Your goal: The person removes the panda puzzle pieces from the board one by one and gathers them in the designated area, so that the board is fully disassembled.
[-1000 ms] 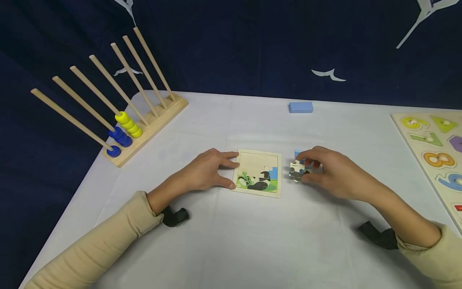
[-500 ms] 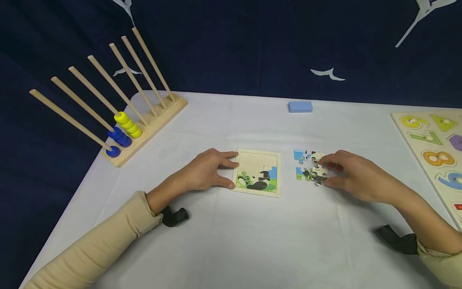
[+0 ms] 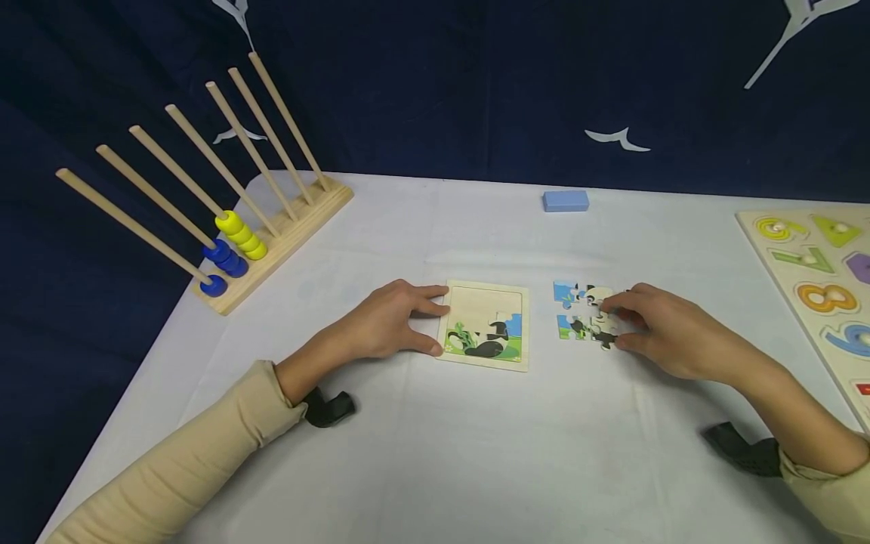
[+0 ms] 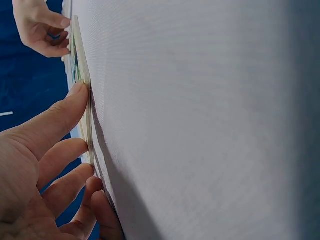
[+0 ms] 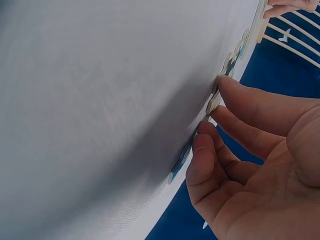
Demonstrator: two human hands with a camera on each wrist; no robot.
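A square wooden panda puzzle board lies flat on the white table, its lower part filled with picture pieces and its upper part bare wood. My left hand rests against the board's left edge, thumb and fingers spread and touching it. Right of the board lie several loose jigsaw pieces, among them a blue one and a green-edged one. Between thumb and index finger, my right hand pinches a black-and-cream puzzle piece low at the table. Fingers partly cover the pieces near it.
A wooden peg abacus with blue and yellow beads stands at the back left. Near the far edge lies a blue block. A number-and-shape board sits at the right edge. Dark cloth hangs behind.
My right hand has moved right, away from the board, carrying a puzzle piece and uncovering other loose pieces. In the last half second that piece has shifted slightly. My left hand stays put.
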